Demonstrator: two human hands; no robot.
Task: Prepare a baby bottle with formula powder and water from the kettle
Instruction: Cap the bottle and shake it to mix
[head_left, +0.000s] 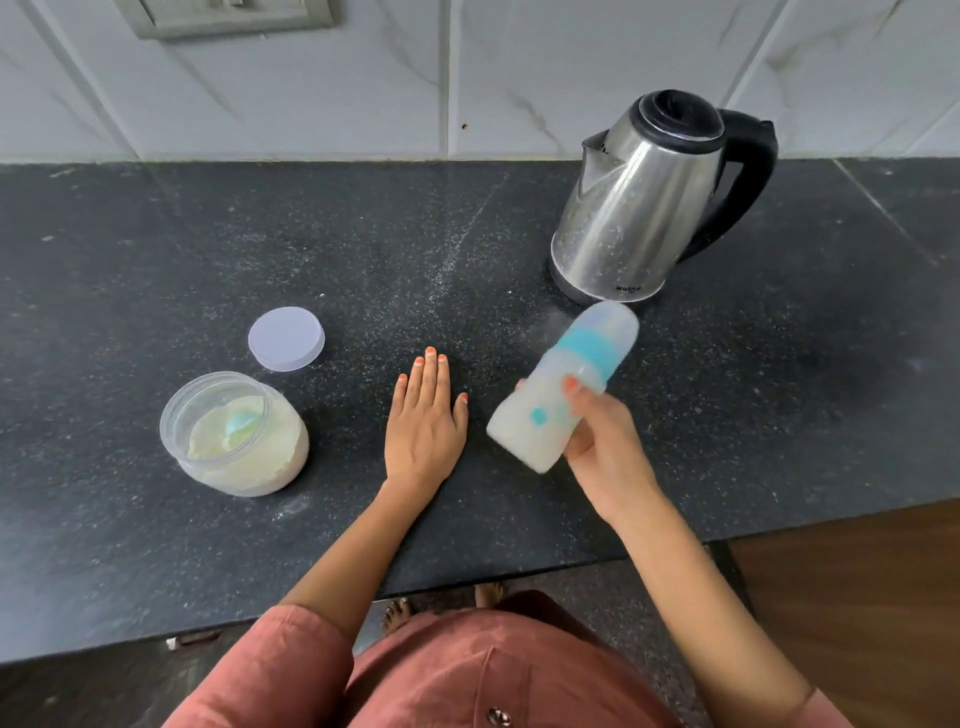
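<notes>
Left hand (423, 421) flat on the black speckled stone desk (363, 249); right hand (602, 447) grips a cloudy translucent plastic baby bottle with a teal collar (550, 400).
Left: palm down, fingers straight and together, thumb splayed to the right, forearm straight in from a rust-coloured sleeve (291, 670). Right: held off the desk, thumb and fingers curled round the bottle's lower body, bottle tilted with cap end up and away, forearm bare, coming in from lower right.
</notes>
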